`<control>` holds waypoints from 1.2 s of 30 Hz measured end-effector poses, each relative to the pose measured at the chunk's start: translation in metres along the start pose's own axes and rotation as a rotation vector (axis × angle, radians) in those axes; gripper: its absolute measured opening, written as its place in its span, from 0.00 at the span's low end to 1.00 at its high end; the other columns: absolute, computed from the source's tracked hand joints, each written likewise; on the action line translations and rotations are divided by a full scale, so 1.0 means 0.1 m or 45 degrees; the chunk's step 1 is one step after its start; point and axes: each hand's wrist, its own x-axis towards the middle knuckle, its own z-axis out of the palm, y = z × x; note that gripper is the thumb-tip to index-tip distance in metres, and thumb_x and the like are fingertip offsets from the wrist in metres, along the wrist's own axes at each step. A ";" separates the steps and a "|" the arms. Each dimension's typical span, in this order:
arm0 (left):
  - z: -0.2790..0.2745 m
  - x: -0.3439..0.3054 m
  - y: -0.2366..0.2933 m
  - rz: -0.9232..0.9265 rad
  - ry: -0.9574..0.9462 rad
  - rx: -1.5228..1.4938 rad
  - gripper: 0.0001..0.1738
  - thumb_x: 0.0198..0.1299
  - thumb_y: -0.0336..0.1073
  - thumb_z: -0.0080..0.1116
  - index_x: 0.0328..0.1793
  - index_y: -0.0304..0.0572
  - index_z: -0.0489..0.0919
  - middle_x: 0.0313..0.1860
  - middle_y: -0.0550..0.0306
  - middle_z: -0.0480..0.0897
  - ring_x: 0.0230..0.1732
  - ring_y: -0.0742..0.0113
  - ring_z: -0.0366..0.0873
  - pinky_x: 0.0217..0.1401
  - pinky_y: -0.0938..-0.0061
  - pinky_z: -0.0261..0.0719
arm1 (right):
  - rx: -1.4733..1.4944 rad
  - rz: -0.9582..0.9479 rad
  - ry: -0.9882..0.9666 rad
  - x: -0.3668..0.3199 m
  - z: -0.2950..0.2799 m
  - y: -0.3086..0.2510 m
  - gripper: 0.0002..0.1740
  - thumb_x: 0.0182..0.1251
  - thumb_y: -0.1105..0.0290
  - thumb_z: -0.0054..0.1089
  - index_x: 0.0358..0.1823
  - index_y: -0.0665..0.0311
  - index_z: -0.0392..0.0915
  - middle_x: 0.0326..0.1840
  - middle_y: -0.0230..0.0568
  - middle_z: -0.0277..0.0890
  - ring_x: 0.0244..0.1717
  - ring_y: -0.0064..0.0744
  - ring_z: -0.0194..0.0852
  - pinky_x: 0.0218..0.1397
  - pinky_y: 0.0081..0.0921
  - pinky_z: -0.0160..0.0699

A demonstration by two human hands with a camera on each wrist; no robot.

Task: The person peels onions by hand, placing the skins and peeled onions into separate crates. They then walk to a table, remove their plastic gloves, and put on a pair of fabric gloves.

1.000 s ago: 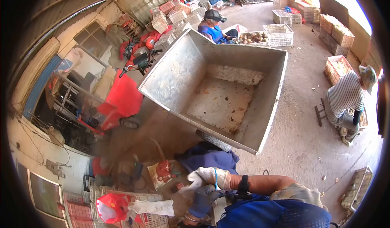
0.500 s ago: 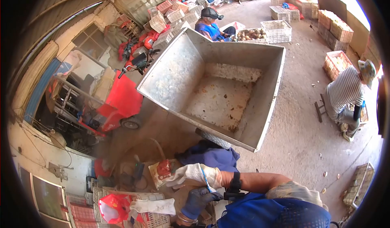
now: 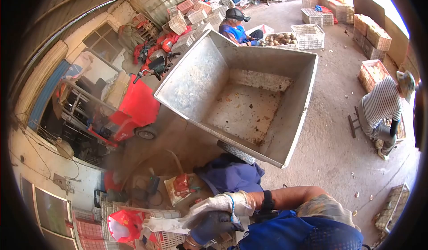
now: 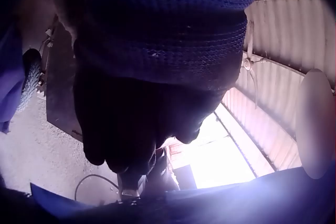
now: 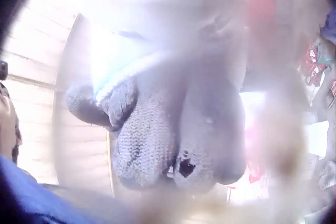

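My right hand [image 3: 209, 205] wears a white work glove, its fingers stretched out toward the lower left of the head view. Across its wrist my left hand [image 3: 209, 227], in a dark blue knit glove, pinches the blue-edged cuff [image 3: 233, 205] of that white glove. In the right wrist view, grey knit fingers [image 5: 144, 150], one with a hole at its tip, curl over the pale cuff edge [image 5: 107, 87]. The left wrist view holds the dark back of the left hand [image 4: 157, 66] with fingers bent down. A white cloth glove [image 3: 162, 224] lies just left of both hands.
A metal cart bed [image 3: 191, 80] with scraps on its floor stands ahead, beside a red vehicle [image 3: 138, 100]. A person in blue [image 3: 234, 29] and a person in stripes [image 3: 379, 103] sit beyond. A red-and-white bag [image 3: 122, 225] lies on crates at lower left.
The right hand dipped leftward while the left hand pulled at its cuff. Now the hands overlap again, with the left still gripping the cuff.
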 end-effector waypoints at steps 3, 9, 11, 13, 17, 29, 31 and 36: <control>0.05 0.11 -0.01 0.192 0.016 0.337 0.16 0.63 0.47 0.74 0.46 0.42 0.91 0.40 0.58 0.92 0.42 0.65 0.89 0.50 0.69 0.86 | 0.096 0.031 0.011 0.03 0.10 -0.04 0.31 0.83 0.53 0.53 0.76 0.68 0.67 0.70 0.47 0.77 0.73 0.36 0.72 0.78 0.35 0.66; 0.01 0.23 0.33 -0.236 0.021 -0.267 0.09 0.66 0.42 0.67 0.45 0.48 0.90 0.38 0.52 0.90 0.36 0.64 0.86 0.41 0.66 0.85 | -0.744 0.084 0.124 0.21 -0.24 0.11 0.17 0.62 0.73 0.67 0.52 0.64 0.88 0.52 0.47 0.88 0.51 0.44 0.87 0.56 0.35 0.85; 0.17 0.16 0.08 -0.580 0.202 0.115 0.06 0.65 0.35 0.68 0.42 0.42 0.89 0.34 0.52 0.90 0.33 0.68 0.86 0.38 0.68 0.83 | -1.078 0.317 0.362 0.26 -0.29 0.24 0.22 0.54 0.75 0.67 0.53 0.61 0.87 0.50 0.49 0.87 0.51 0.50 0.85 0.57 0.39 0.85; 0.19 0.14 0.03 -0.503 0.448 0.032 0.05 0.64 0.33 0.70 0.40 0.40 0.88 0.34 0.51 0.89 0.33 0.68 0.85 0.37 0.68 0.83 | -1.317 0.531 0.457 0.30 -0.41 0.28 0.26 0.49 0.75 0.66 0.54 0.61 0.86 0.51 0.48 0.86 0.55 0.52 0.83 0.62 0.40 0.81; -0.06 0.21 0.14 -0.540 0.881 0.321 0.10 0.61 0.35 0.75 0.37 0.36 0.84 0.30 0.52 0.87 0.32 0.70 0.84 0.35 0.66 0.81 | -1.863 0.606 0.267 0.25 -0.50 0.22 0.31 0.39 0.68 0.75 0.53 0.57 0.85 0.50 0.38 0.82 0.61 0.41 0.76 0.67 0.37 0.70; -0.07 0.22 -0.40 -0.658 0.178 0.327 0.20 0.55 0.53 0.72 0.32 0.44 0.85 0.35 0.43 0.86 0.39 0.41 0.86 0.44 0.54 0.83 | -2.126 0.599 -0.082 0.21 -0.25 0.40 0.31 0.52 0.62 0.70 0.61 0.54 0.80 0.56 0.38 0.74 0.62 0.42 0.71 0.68 0.41 0.67; -0.04 0.21 -0.38 -0.176 0.121 0.669 0.16 0.52 0.52 0.75 0.29 0.49 0.85 0.28 0.53 0.84 0.30 0.48 0.84 0.39 0.61 0.81 | -2.148 0.537 -0.069 0.12 -0.29 0.58 0.30 0.53 0.62 0.69 0.62 0.53 0.79 0.57 0.37 0.75 0.62 0.41 0.71 0.67 0.41 0.68; 0.14 0.31 -0.22 -0.368 0.154 0.594 0.15 0.54 0.52 0.72 0.30 0.51 0.86 0.28 0.55 0.85 0.31 0.51 0.86 0.37 0.60 0.82 | -2.124 0.227 0.037 -0.03 -0.39 0.93 0.29 0.59 0.62 0.67 0.64 0.53 0.77 0.62 0.37 0.75 0.61 0.42 0.75 0.63 0.44 0.75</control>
